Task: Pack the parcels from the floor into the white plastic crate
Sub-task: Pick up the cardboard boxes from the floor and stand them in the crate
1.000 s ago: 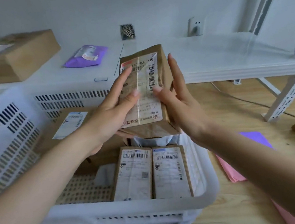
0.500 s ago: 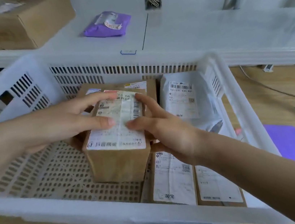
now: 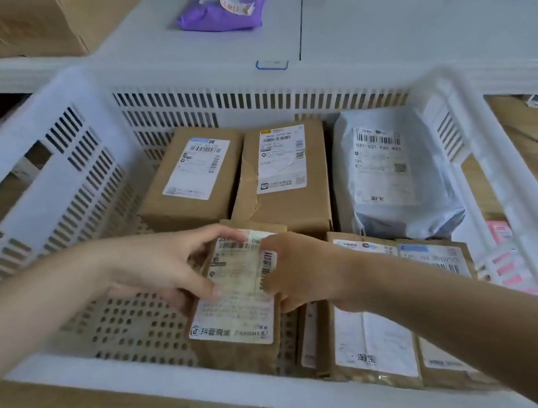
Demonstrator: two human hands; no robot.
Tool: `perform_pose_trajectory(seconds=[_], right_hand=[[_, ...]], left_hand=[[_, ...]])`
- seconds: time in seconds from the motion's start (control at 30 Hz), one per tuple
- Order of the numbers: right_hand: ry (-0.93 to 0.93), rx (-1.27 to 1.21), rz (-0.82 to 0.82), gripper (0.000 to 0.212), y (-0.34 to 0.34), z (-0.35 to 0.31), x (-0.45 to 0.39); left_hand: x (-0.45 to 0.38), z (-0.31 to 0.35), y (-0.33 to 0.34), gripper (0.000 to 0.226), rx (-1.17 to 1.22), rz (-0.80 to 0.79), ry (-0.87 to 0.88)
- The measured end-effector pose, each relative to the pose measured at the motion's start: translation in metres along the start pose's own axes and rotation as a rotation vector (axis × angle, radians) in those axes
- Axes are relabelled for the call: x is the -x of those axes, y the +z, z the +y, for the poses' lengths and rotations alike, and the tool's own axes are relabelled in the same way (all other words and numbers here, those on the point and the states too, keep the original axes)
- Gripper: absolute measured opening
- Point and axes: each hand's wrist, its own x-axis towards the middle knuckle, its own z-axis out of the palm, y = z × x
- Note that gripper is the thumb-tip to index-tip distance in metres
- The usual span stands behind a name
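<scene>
White crate (image 3: 50, 186) floor; both hands, L (image 3: 163, 270) & R (image 3: 301, 268), grip brown parcel (image 3: 237, 308) btwn them.

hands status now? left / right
Left hand: grips the brown parcel from its left side.
Right hand: grips the same parcel's right side.

Both forearms reach forward, converging. Left hand (image 3: 166, 270) fingers curled, thumb extended toward right hand (image 3: 299, 270), whose fingers curl downward; fingertips nearly meet.
</scene>
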Motion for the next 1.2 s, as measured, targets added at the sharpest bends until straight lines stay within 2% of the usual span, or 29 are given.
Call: perform_pose_trajectory(seconds=[0.13, 0.2, 0.33, 0.4, 0.5, 0.67, 0.8, 0.87, 0.93, 0.97, 1.1, 1.2], right_hand=[[-0.017, 0.428, -0.180, 0.031, 0.004, -0.005, -0.021], [0.044, 0.685, -0.282, 0.028, 0.012, 0.001, -0.027], [0.069, 1.026, -0.372, 0.032, 0.027, 0.013, -0.037], [0.042, 1.080, -0.359, 0.029, 0.029, 0.018, -0.042], [0.015, 1.061, -0.311, 0.027, 0.027, 0.025, -0.044], [-0.062, 1.016, -0.161, 0.025, 0.020, 0.024, -0.034], [-0.159, 1.049, 0.012, 0.022, 0.001, 0.013, -0.019], [-0.180, 1.106, 0.093, 0.019, -0.011, 0.011, -0.006], [-0.170, 1.133, 0.167, 0.013, -0.023, 0.011, 0.011], [-0.169, 1.144, 0.207, 0.009, -0.029, 0.011, 0.021], [-0.143, 1.158, 0.348, 0.014, -0.053, 0.021, 0.063], [-0.101, 1.128, 0.476, 0.028, -0.069, 0.038, 0.093]], left_hand=[[-0.034, -0.016, -0.011, 0.069, -0.056, -0.172, -0.087], [-0.052, -0.024, -0.011, 0.071, -0.087, -0.280, -0.143], [-0.086, -0.029, -0.010, 0.084, -0.270, -0.443, -0.279], [-0.098, -0.029, -0.012, 0.085, -0.307, -0.459, -0.321], [-0.112, -0.036, -0.006, 0.092, -0.444, -0.376, -0.373], [-0.114, -0.024, -0.001, 0.092, -0.659, -0.362, -0.388], [-0.099, -0.003, -0.007, 0.070, -0.834, -0.234, -0.414], [-0.087, 0.009, -0.007, 0.044, -0.855, -0.150, -0.449], [-0.073, 0.024, -0.003, 0.016, -0.888, -0.043, -0.402], [-0.066, 0.033, 0.000, 0.010, -0.903, 0.008, -0.358], [-0.043, 0.071, 0.017, 0.026, -0.905, 0.327, -0.143], [-0.035, 0.101, 0.037, 0.034, -0.885, 0.628, 0.029]])
